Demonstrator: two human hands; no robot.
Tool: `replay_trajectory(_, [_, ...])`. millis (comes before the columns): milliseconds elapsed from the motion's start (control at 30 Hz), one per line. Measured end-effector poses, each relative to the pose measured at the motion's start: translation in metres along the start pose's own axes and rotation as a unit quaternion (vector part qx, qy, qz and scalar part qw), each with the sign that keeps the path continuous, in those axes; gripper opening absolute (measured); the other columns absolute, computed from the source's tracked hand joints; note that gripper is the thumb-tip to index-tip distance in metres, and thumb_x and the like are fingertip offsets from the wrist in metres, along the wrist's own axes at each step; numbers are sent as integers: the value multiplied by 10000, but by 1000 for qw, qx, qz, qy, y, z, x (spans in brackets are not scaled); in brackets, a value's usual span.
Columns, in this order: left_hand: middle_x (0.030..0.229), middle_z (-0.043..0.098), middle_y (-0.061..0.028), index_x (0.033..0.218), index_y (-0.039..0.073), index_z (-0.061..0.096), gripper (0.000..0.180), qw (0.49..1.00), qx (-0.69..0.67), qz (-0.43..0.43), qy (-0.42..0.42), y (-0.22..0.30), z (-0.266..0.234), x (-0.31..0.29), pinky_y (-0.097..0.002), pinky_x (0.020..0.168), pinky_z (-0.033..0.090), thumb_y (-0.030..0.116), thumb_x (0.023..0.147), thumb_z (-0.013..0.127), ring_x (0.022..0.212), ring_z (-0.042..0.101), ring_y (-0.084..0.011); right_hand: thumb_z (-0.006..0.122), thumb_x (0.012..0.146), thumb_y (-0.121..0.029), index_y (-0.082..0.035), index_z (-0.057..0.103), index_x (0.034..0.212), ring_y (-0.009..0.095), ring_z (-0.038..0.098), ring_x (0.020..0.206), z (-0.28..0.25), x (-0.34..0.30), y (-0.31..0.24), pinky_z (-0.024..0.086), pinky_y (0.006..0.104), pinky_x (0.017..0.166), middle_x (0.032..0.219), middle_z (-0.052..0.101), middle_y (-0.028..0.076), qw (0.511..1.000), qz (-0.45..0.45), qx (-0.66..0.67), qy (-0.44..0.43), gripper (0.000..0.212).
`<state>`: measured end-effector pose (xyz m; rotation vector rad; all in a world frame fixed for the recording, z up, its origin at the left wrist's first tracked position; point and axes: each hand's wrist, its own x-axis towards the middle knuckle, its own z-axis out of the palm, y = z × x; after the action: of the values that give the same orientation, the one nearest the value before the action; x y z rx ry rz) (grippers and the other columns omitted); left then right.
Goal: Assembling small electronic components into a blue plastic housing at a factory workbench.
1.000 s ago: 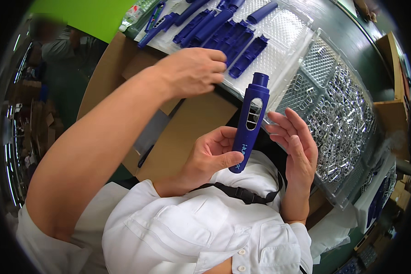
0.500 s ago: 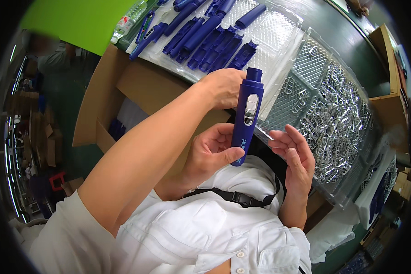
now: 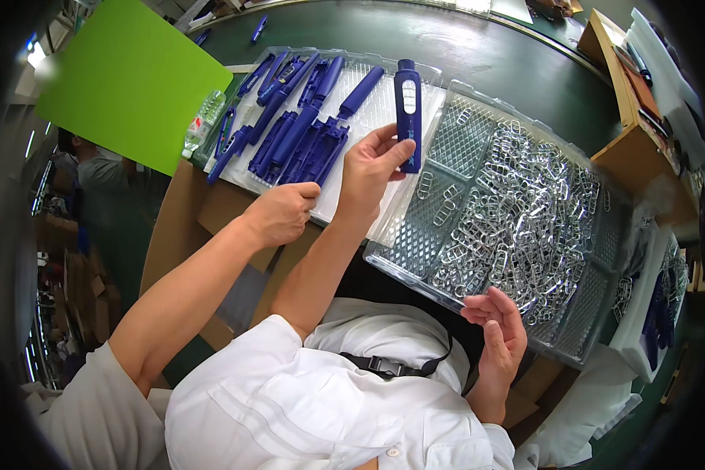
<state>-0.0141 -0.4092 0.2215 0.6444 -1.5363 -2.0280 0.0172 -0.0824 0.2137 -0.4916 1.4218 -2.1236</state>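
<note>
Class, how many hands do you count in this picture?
3. The left hand holds a blue tool above the trays. The right hand is open beside the tray of metal clips. A third hand, from lower left, is by the blue parts tray.

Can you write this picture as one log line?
left hand: holds blue device | right hand: open, near metal clips | another person's hand: on blue parts tray

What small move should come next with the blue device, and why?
Probably lower the blue device onto the bare part of the clear tray of blue parts: the left hand grips it just above that tray, while the right hand is open and empty near the metal clips.
</note>
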Motion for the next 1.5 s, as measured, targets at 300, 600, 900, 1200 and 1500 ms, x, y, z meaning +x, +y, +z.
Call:
replay_trajectory(300, [930, 726, -30, 1233, 54, 656, 333, 991, -57, -16, 118, -22, 76, 213, -351, 643, 517, 186, 938, 735, 766, 679, -148, 610, 1031, -184, 87, 506, 1414, 258, 695, 1040, -27, -17, -1, 548, 382, 956, 1194, 697, 229, 995, 6, -25, 92, 480])
replay_trajectory(600, [1400, 582, -271, 1394, -48, 545, 617, 958, 192, 134, 167, 11, 73, 261, -409, 1118, 448, 171, 839, 697, 1316, 569, -387, 553, 1065, -216, 55, 551, 1398, 178, 681, 965, -35, -45, 6, 540, 302, 881, 1160, 708, 155, 976, 1, -113, 189, 430])
replay_trajectory(900, [1276, 718, -165, 1198, 58, 750, 377, 612, 790, 1, 41, 111, -92, 277, -427, 1017, 552, 167, 857, 630, 1216, 677, -353, 561, 1068, -228, 54, 587, 1348, 158, 669, 879, -39, -39, 2, 537, 282, 776, 1111, 719, 145, 974, -87, -147, 146, 398])
replay_trajectory(1200, [1305, 718, -82, 1387, 104, 644, 587, 316, 837, -439, -83, 139, -343, 147, -458, 969, 553, 371, 890, 807, 1136, 699, -244, 561, 1052, -222, 66, 607, 1300, 185, 669, 841, -51, -62, 21, 551, 307, 763, 1058, 720, 171, 973, -88, -142, 157, 383])
replay_trajectory(1500, [1224, 746, -36, 1275, 165, 714, 553, 581, 736, -344, -47, 126, -349, 146, -441, 927, 564, 359, 783, 875, 1108, 708, -217, 534, 1051, -137, 59, 624, 1266, 179, 658, 858, -47, -58, 18, 541, 302, 788, 1044, 721, 154, 961, -25, -153, 228, 304])
